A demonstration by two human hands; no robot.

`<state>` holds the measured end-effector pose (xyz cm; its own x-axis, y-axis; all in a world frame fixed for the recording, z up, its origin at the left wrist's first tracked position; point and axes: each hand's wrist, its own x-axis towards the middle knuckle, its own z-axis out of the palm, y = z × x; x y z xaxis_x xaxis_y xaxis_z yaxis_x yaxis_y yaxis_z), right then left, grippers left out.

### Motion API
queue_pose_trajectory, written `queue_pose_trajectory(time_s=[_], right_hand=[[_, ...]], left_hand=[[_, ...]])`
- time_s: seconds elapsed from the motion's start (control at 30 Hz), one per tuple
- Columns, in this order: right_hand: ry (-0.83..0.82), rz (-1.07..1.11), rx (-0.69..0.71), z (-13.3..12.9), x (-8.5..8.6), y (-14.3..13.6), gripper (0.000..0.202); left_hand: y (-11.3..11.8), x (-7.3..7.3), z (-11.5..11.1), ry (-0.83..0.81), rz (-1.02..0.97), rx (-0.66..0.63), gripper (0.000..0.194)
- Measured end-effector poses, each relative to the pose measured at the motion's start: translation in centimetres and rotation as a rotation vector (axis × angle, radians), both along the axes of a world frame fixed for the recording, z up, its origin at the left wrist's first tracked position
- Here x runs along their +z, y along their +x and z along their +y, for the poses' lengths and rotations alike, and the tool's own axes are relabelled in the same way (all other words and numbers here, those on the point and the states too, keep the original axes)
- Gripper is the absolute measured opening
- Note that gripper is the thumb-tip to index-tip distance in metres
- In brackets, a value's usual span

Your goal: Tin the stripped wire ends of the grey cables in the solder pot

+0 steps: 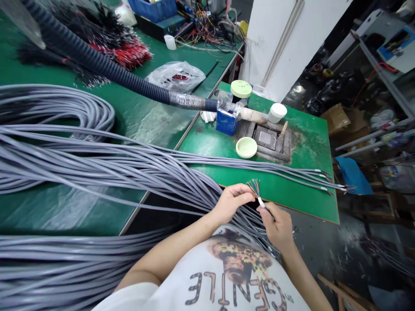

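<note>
Just in front of my body, my right hand grips a grey multi-core cable right below its white end sleeve. Thin coloured wires with bare tips fan out from that sleeve. My left hand is closed in a pinch, thumb against forefinger, at the base of those wires. Its fingertips partly hide what they hold. Below both hands, more grey cables run down from the bench toward my lap.
Several grey cables with stripped ends lie across the green table. Behind them are a solder pot, a pale green lid, a white tub and a blue box. A black corrugated hose hangs over the bench.
</note>
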<state>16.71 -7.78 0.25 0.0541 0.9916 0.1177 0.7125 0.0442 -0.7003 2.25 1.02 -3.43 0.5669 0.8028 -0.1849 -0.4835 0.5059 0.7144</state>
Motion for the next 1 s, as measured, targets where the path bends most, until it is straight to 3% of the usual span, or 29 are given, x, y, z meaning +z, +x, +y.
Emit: queue_pose_trajectory(time_s=[0.13,0.37,0.43,0.63,1.0], right_hand=[[-0.015,-0.016,-0.002,0.1,-0.2,-0.2,0.023],[0.005,-0.039,0.017,0.2,-0.5,-0.4,0.022],[0.060,-0.055,0.038,0.3,-0.5,-0.4,0.022],[0.246,-0.092,0.263,0.8,-0.4,-0.5,0.022],[0.156,-0.047,0.290,0.9,0.2,-0.5,0.021]], left_hand=[[-0.1,0.0,0.3,-0.085,-0.006,0.090,0.029],[0.2,0.2,0.3,-0.171,-0.068,0.103,0.028],[0.3,0.0,0.2,-0.212,-0.118,0.054,0.027],[0.1,-0.6,0.5,-0.264,-0.278,-0.334,0.025],[-0.1,-0.9,1.4,-0.164,-0.291,-0.297,0.022]])
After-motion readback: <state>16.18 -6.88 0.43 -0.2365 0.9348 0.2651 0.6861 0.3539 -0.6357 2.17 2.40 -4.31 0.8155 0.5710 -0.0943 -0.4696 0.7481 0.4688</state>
